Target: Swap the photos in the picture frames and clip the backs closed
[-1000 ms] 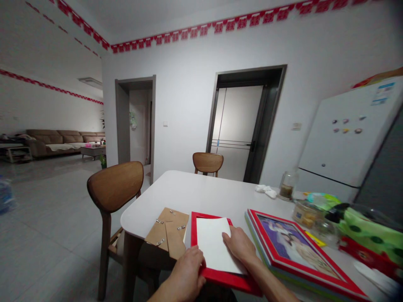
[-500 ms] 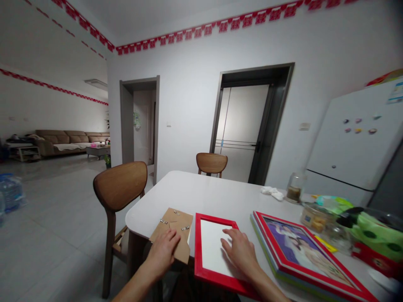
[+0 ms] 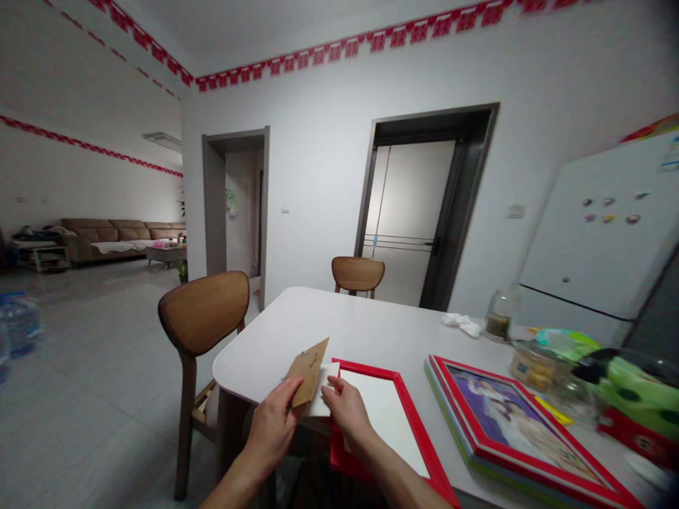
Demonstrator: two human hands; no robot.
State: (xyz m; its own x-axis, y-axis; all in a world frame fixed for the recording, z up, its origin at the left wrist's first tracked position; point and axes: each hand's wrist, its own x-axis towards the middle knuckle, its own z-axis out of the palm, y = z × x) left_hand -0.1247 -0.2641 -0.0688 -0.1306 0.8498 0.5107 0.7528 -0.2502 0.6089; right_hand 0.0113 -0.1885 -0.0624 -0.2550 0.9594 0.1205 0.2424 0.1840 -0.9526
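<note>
My left hand (image 3: pixel 274 418) grips the lower edge of a brown backing board (image 3: pixel 309 369) with small metal fittings, tilted up off the table. Beneath it is a white sheet (image 3: pixel 325 390), and my right hand (image 3: pixel 347 408) has its fingers closed at that sheet's right edge. Under my right forearm lies a red picture frame (image 3: pixel 411 417) with a white panel inside, at the near edge of the table. To its right, a red-framed photo (image 3: pixel 512 417) rests on top of a stack of other frames.
The white table (image 3: pixel 366 325) carries a crumpled tissue (image 3: pixel 460 324), a glass jar (image 3: pixel 498 318), a clear food container (image 3: pixel 533 364) and a green bag (image 3: pixel 641 396) on the right. Wooden chairs stand at the left (image 3: pixel 206 311) and far side (image 3: pixel 358 273).
My left hand has lifted and tilted the backing board off the table. My right hand has moved left from the red frame to the white sheet, its fingers closing there.
</note>
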